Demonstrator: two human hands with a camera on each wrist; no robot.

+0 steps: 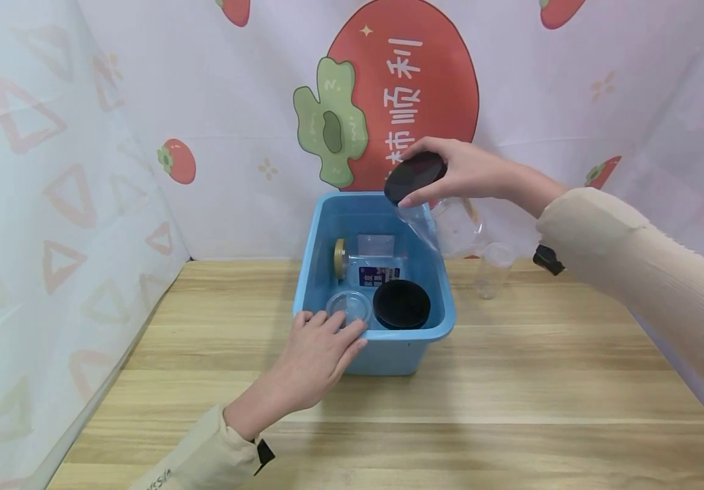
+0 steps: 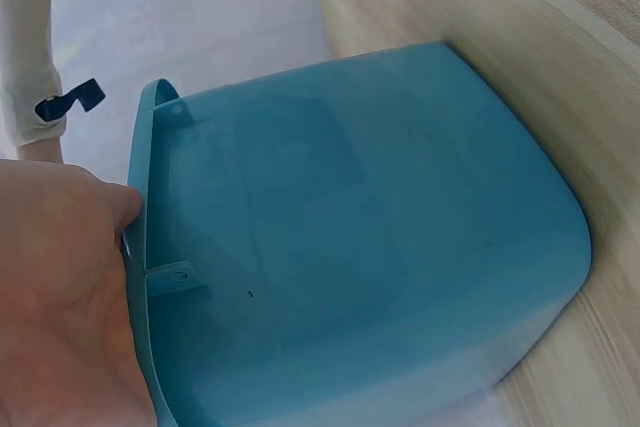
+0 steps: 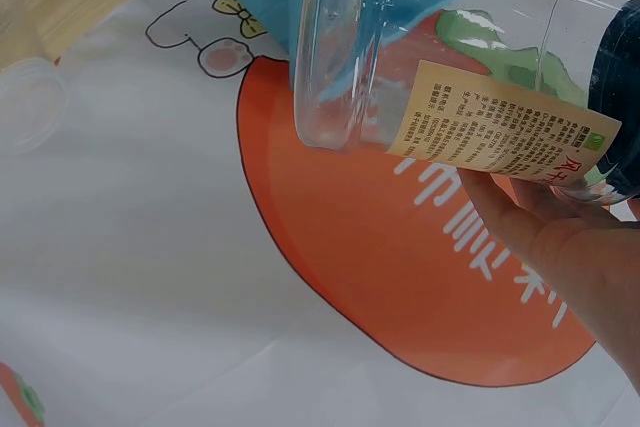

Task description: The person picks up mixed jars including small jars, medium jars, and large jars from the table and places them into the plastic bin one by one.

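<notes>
My left hand grips the near rim of a blue plastic bin, fingers over the edge. In the left wrist view, the bin's outer wall fills most of the picture. Above the bin's far right side, my right hand holds a clear plastic jar by its black lid. The jar is tilted, its base pointing down to the right, and a beige printed label shows on its side. Inside the bin lie a gold-lidded clear jar, a black-lidded container and a round clear container.
A small clear plastic cup stands on the wooden table, right of the bin. Behind the bin hangs a white cloth printed with red fruit. Another pale cloth borders the table's left side.
</notes>
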